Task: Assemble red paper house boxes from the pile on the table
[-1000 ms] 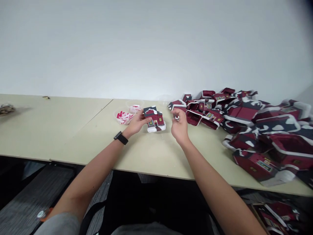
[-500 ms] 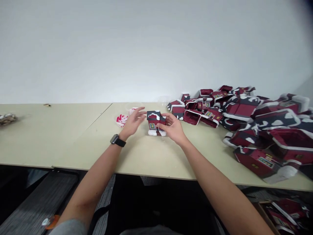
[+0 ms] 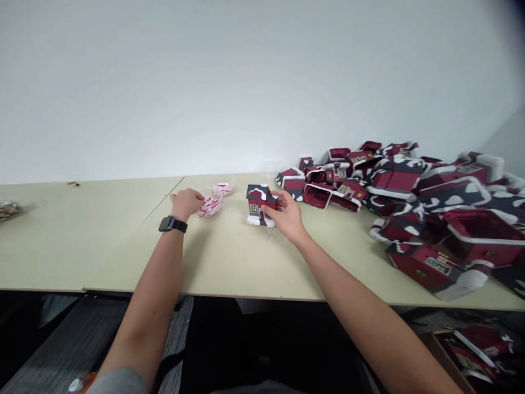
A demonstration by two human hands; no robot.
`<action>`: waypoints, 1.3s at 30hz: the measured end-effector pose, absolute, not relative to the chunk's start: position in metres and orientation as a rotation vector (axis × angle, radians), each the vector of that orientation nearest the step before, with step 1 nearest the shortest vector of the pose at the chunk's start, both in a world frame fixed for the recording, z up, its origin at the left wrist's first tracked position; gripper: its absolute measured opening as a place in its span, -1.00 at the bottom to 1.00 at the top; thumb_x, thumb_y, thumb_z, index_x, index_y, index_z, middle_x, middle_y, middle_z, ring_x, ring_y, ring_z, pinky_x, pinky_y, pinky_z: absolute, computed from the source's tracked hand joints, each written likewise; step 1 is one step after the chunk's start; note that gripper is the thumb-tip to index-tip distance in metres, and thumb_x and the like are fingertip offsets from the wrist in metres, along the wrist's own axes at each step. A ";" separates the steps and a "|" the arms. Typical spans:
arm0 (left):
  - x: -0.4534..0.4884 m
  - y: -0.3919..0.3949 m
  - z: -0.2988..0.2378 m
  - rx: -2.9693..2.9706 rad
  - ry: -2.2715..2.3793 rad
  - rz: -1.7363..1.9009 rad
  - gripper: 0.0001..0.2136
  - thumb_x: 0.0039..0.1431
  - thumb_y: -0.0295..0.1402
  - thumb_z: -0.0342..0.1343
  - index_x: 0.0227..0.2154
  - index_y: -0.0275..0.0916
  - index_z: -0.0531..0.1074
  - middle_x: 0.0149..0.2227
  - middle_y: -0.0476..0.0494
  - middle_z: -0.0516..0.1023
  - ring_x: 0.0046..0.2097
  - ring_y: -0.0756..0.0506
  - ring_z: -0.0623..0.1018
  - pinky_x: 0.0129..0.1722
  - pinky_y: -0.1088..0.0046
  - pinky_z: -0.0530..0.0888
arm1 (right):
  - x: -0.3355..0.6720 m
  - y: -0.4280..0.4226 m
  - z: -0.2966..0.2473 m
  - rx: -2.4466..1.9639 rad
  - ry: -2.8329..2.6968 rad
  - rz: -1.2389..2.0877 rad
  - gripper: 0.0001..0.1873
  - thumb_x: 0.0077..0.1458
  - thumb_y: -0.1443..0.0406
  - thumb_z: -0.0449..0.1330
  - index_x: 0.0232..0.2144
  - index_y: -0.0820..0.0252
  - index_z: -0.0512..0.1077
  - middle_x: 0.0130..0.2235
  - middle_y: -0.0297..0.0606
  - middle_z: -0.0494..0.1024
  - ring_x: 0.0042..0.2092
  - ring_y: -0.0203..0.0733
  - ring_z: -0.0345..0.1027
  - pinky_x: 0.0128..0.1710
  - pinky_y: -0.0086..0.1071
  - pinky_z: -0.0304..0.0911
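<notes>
A small red paper house box (image 3: 258,205) with a dark snowy roof stands upright on the beige table (image 3: 229,257). My right hand (image 3: 287,214) grips its right side, fingers closed round it. My left hand (image 3: 186,202), with a black watch on the wrist, has its fingers curled at a clear cup of red-and-white pieces (image 3: 210,207). Whether anything is pinched in those fingers is hidden. A second such cup (image 3: 222,189) sits just behind.
A big heap of flattened and half-folded red house boxes (image 3: 414,202) covers the right of the table. More lie in a carton on the floor (image 3: 471,355) at lower right. A small pile of brownish bits (image 3: 9,209) is at the far left edge.
My left hand let go of the house box and moved left to the cup of red-and-white pieces. My right hand came in and took hold of the box, which turned slightly.
</notes>
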State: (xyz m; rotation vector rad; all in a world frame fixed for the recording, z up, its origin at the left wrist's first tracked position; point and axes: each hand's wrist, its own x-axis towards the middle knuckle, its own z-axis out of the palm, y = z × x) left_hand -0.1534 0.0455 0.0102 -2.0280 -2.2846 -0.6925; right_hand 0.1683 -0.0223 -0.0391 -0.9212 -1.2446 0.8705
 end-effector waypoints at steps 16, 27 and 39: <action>-0.142 0.055 0.017 -2.126 -2.280 -0.730 -0.84 -0.17 -0.43 0.37 -0.56 -0.14 0.47 -0.39 -0.21 0.62 -0.13 -0.37 0.60 0.06 -0.02 0.41 | 0.169 -0.020 -0.041 -0.923 -1.189 0.876 -0.43 -0.14 0.11 0.49 -0.09 0.02 0.40 -0.24 -0.33 0.62 -0.18 -0.04 0.55 -0.09 -0.15 0.48; -0.070 0.017 0.018 -2.530 -1.768 -1.611 -0.74 0.08 -0.15 0.40 -0.24 -0.19 0.67 -0.21 -0.19 0.71 -0.24 -0.16 0.57 -0.18 0.27 0.50 | 0.172 -0.014 -0.045 -1.008 -1.034 1.019 -0.26 -0.24 0.02 0.54 -0.06 0.01 0.32 -0.16 -0.29 0.62 -0.15 -0.04 0.55 -0.24 -0.23 0.47; -0.024 -0.008 0.008 -2.551 -1.297 -1.535 -0.97 0.20 -0.38 0.40 -0.32 -0.15 0.67 -0.32 -0.09 0.65 -0.16 -0.17 0.54 -0.07 0.22 0.45 | 0.169 -0.033 -0.026 -1.024 -0.967 1.186 -0.10 -0.33 -0.02 0.62 0.00 0.05 0.31 -0.18 -0.32 0.57 -0.21 -0.09 0.55 -0.32 -0.34 0.37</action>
